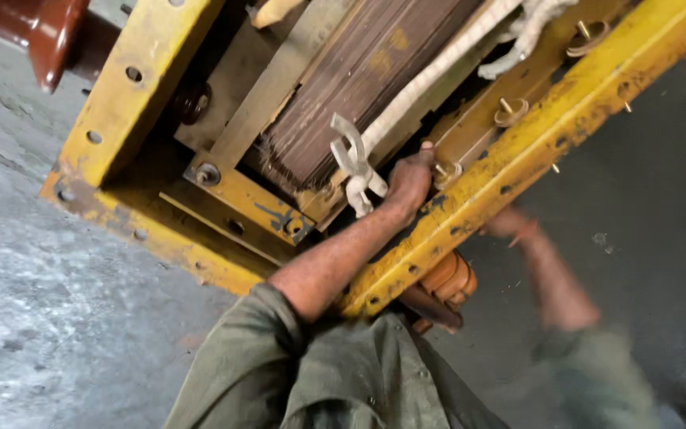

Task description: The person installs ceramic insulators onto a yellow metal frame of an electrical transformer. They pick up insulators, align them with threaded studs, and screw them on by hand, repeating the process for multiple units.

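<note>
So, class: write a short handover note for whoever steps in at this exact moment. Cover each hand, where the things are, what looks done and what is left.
Left hand: reaching into the yellow steel frame, closed near a small bolt beside the knotted white tape; what it grips is hidden.
Right hand: blurred, under the frame's outer rail; grip unclear.
Things: stacked brown laminations sit inside the frame; an orange ribbed insulator hangs below the rail; a dark red insulator is at top left.
Done: tape is tied, washers sit on the rail studs.
Left: cannot tell whether the bolts are tight.
</note>
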